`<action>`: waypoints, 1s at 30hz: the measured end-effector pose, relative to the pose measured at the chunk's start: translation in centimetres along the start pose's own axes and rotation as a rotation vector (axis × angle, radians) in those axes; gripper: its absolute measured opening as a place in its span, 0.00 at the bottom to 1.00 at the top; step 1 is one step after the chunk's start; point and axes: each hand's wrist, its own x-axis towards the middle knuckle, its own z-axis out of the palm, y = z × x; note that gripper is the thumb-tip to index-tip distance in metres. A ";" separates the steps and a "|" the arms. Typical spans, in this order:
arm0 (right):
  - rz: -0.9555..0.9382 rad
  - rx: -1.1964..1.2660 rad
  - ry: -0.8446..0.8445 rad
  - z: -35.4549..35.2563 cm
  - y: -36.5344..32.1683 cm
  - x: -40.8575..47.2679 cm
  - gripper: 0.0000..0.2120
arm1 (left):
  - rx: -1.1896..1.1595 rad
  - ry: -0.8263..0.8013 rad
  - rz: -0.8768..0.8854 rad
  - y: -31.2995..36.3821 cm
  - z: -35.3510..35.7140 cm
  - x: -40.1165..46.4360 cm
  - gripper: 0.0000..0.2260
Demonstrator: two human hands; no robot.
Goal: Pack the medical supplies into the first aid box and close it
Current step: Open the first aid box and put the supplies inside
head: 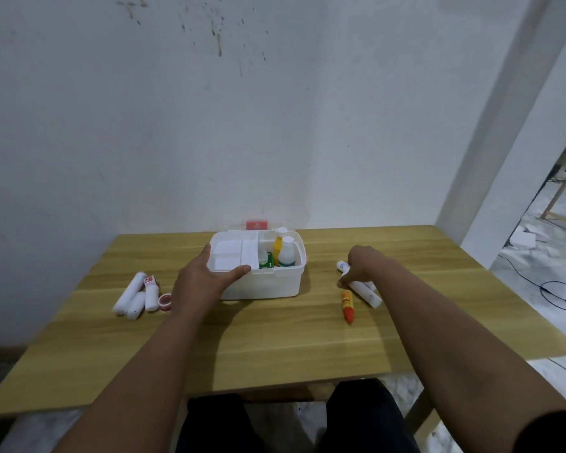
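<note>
The white first aid box [268, 284] stands open at the table's middle back, its red-handled lid [257, 224] behind it. Inside are a white inner tray [234, 255], a yellow bottle [279, 246], a white bottle [287, 255] and a green pack [268, 260]. My left hand [203, 277] grips the box's front left rim, thumb over the tray edge. My right hand [361, 266] closes on a white tube [365, 291] lying on the table right of the box. An orange-and-red tube [347, 305] lies just in front of it.
Left of the box lie several white bandage rolls [134, 294] and a red-rimmed tape roll [165, 301]. The wooden table [275, 348] meets a white wall at the back. A black cable [562, 294] lies on the floor to the right. My dark-clothed knees [356, 416] show under the front edge.
</note>
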 end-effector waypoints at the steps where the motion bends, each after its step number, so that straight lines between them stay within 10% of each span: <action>1: -0.014 0.012 0.010 0.2 0.0 0.2 0.25 | 0.002 0.005 0.001 0.2 0.0 -0.1 0.59; 12: -0.116 0.250 0.194 -1.0 -1.1 0.4 0.36 | -0.011 0.010 0.008 0.2 0.1 -0.2 0.55; 20: -0.269 0.799 0.400 -6.0 -6.2 -1.1 0.31 | 0.014 -0.001 0.007 -0.3 0.1 0.2 0.63; 30: -0.397 0.845 0.449 -4.2 -9.4 -3.2 0.25 | 0.004 -0.020 0.007 0.0 0.0 0.0 0.61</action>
